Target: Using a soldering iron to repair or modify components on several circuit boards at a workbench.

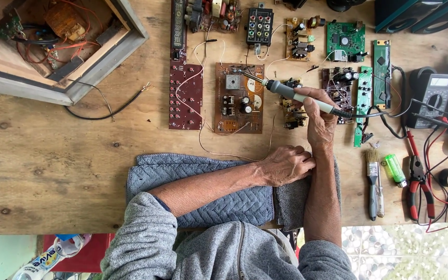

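My right hand (320,122) holds a grey soldering iron (291,93) like a pen, its metal tip over the brown circuit board (239,98) with a white square part and round capacitors. My left hand (286,165) lies curled on a blue-grey folded towel (208,179), its fingers closed near the right wrist; whether it pinches the thin wire (219,153) that runs there cannot be told. A small cluster of parts (294,111) sits just left of the right hand.
A dark red board (185,96), several green boards (346,39) and a jack panel (260,26) lie around. An open wooden box (53,46) stands at back left. A multimeter (434,98), brush (373,181), green lighter (393,168) and red pliers (420,189) lie on the right.
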